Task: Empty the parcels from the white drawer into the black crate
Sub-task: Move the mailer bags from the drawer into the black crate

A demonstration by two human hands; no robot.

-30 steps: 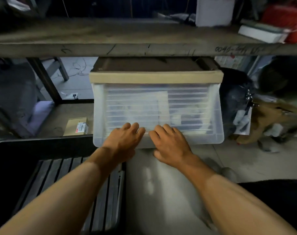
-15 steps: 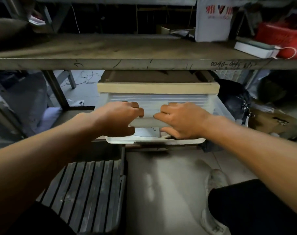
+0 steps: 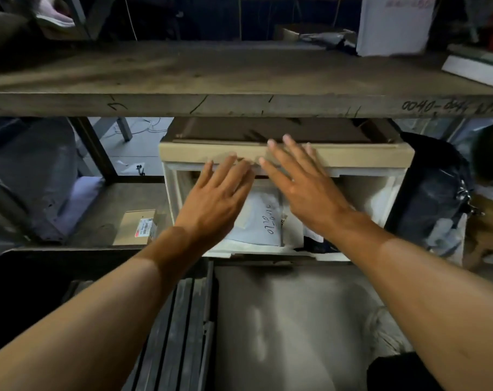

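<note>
The white drawer [image 3: 328,256] stands pulled out of its beige-topped cabinet [image 3: 352,156] under the wooden shelf. Inside lie white parcels [image 3: 260,221], one with handwritten digits, and a dark item at the right. My left hand [image 3: 215,198] and my right hand [image 3: 298,182] hover side by side above the drawer, fingers straight and spread, holding nothing; their fingertips reach the cabinet's front edge. The black crate [image 3: 36,277] sits at the lower left, its slatted wall next to my left forearm.
A thick wooden shelf [image 3: 239,88] runs overhead with a white box [image 3: 394,24] on it. A small cardboard box [image 3: 136,227] lies left of the cabinet. A black bag [image 3: 431,198] leans at the right. Grey floor [image 3: 290,320] lies below the drawer.
Both hands gripped the drawer's front and pulled it out; now they have let go and are stretched flat over the open drawer. The parcels inside have come into sight.
</note>
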